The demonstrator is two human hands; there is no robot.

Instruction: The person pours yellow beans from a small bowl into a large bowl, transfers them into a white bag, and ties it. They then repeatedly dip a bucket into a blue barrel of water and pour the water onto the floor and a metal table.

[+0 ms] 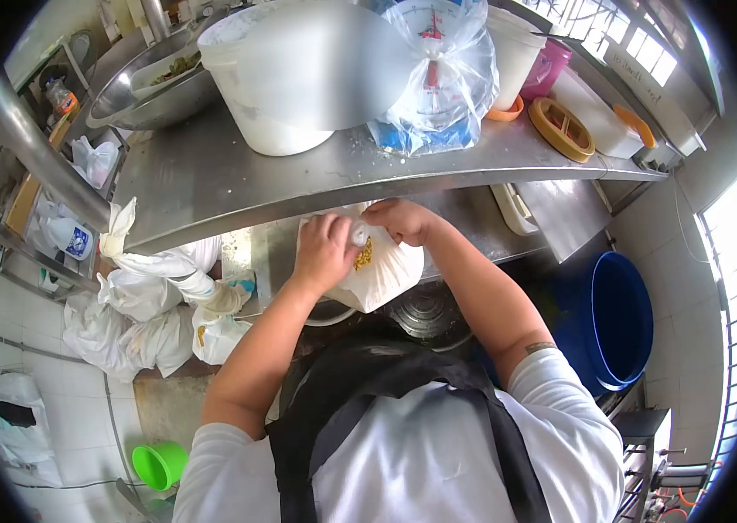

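Observation:
A white plastic bag (395, 277) stands between my hands, with yellow pieces like corn kernels (363, 254) showing at its side. My left hand (327, 248) is closed on the gathered upper part of the bag, its fingers curled near a bunched white twist (358, 234). On the other side, my right hand (402, 220) pinches the top of the same bag, the fingertips bent inward and partly hidden. Both hands work just below the front edge of the steel shelf (316, 187).
Above stand a large white bucket (255, 87), a scale under clear plastic (434, 78) and a steel bowl (107, 109). Several white bags (137, 296) pile up at left. A blue barrel (621, 322) stands at right, and a green bucket (156, 466) sits low left.

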